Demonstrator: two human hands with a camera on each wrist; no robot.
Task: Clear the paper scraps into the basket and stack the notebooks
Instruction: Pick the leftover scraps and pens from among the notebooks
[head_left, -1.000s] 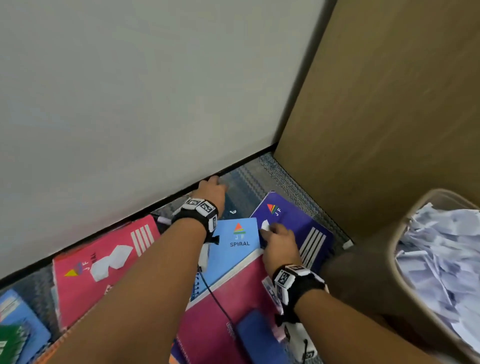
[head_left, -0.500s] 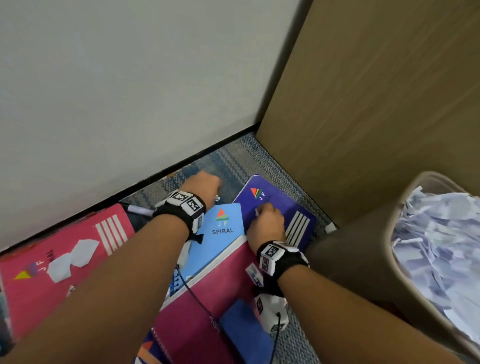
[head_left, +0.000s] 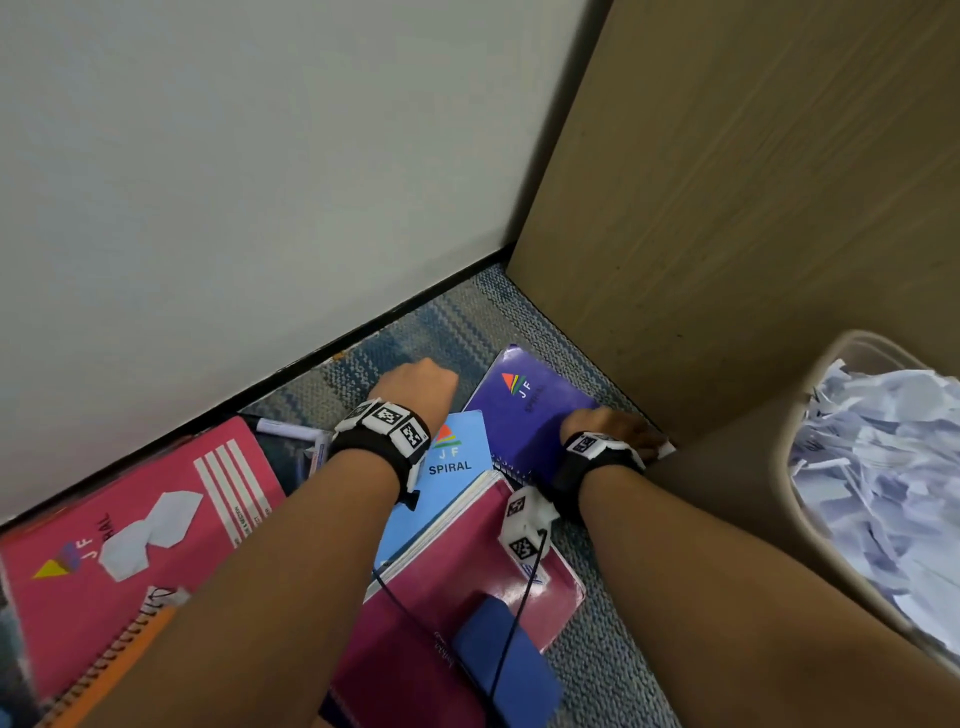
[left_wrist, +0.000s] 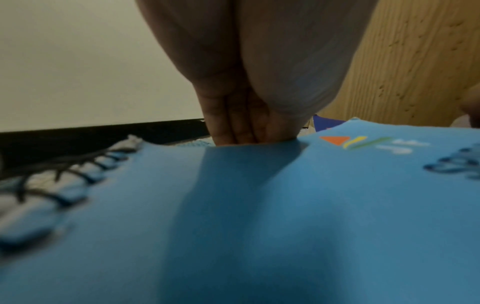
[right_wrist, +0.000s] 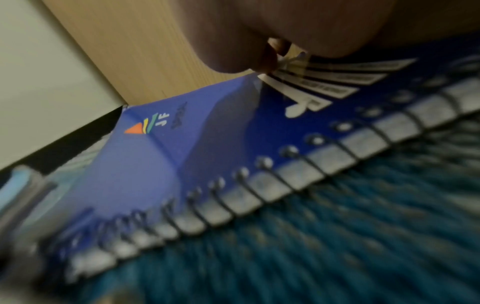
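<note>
Step in hand: scrap clearing. Right hand (head_left: 618, 431) pinches a scrap (right_wrist: 288, 61) on the purple notebook (head_left: 524, 410), beside the full basket (head_left: 779, 467). Left hand (head_left: 415, 384): fingers curled at the blue notebook's (head_left: 457, 457) far edge, contents hidden. Next: drop scrap into basket; scraps (head_left: 150, 530) remain on the pink notebook (head_left: 78, 597).

On the carpet (head_left: 597, 670), in the corner where the wall (head_left: 260, 182) meets the wooden panel (head_left: 753, 182), overlapping notebooks (head_left: 524, 410) lie along the wall's foot, two paper scraps (head_left: 150, 530) on the leftmost, the scrap-filled basket (head_left: 779, 499) to their right.
</note>
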